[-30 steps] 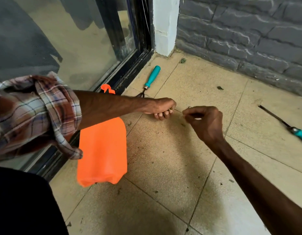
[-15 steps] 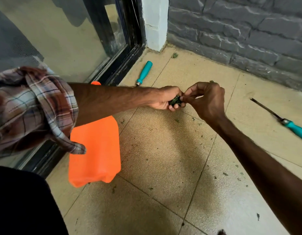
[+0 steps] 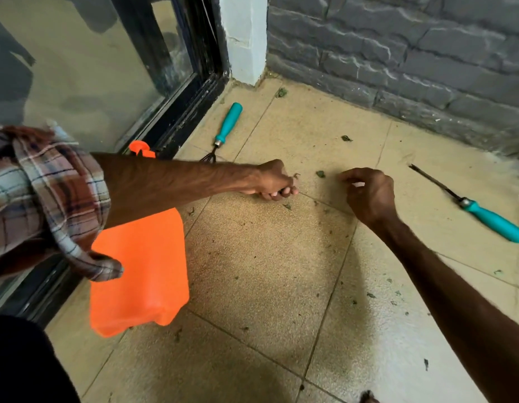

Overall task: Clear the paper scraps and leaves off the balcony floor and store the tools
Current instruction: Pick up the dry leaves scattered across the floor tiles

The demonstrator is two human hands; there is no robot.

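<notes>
Right hand (image 3: 368,196) drew away from left hand (image 3: 274,181); forearm overlaps orange plastic (image 3: 141,269), rake (image 3: 229,123).

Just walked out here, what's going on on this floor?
A person is picking leaf bits off the tiled floor by hand. The left hand is fisted with a leaf scrap poking out; the right hand, fingers pinched, hovers beside a loose leaf. A small rake and another teal-handled tool lie untouched.
</notes>
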